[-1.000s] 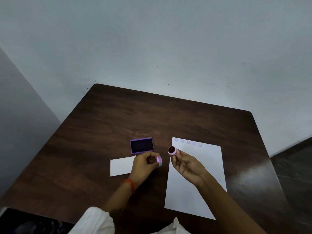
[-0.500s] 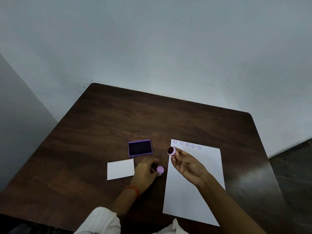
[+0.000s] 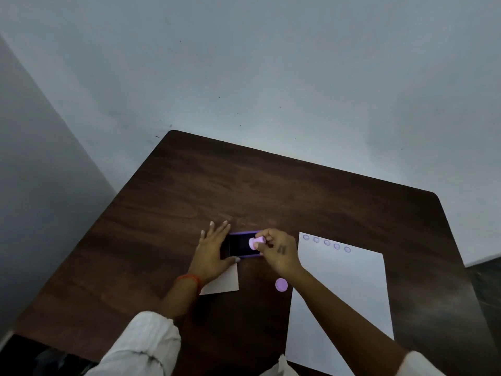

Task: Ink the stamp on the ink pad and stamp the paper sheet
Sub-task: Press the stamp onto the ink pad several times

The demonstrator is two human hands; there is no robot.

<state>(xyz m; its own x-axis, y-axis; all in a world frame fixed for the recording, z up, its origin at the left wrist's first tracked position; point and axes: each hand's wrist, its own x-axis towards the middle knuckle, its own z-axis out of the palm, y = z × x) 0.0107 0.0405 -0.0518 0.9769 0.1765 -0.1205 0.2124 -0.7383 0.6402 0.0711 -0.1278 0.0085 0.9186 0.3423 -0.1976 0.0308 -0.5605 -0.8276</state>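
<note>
Centre frame: right hand fingers pinch stamp, face down on ink pad; left hand flat, fingers spread, steadying pad. Paper sheet lies right, w/ right hand nearer.

One tabletop carries one ink pad near its centre, one stamp on that pad, and one round pink cap at about 5 o'clock from the pad. There are two white papers: one large sheet at 3 to 4 o'clock from the pad and one small card at 7 o'clock. The sheet bears five round stamp marks in one row along its far edge, and two hands are in view, the left hand and the right hand.
</note>
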